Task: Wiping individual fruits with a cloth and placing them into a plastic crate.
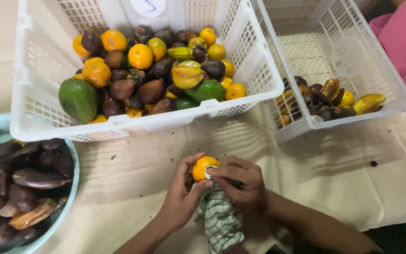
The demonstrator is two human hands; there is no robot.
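**Small orange held over the desk, sticker under the fingers**

Left hand [180, 197] cupping a small orange [204, 167]; right hand [241, 186] pinching the white sticker [209, 172] on it, with a green checked cloth [219, 221] below. Possible slip of the round fruit if the pinch pulls too hard. Beige cloth-covered desk [334, 178] with dark crumbs; white fruit crate [34, 113], second crate [395, 94], teal basin [74, 174].
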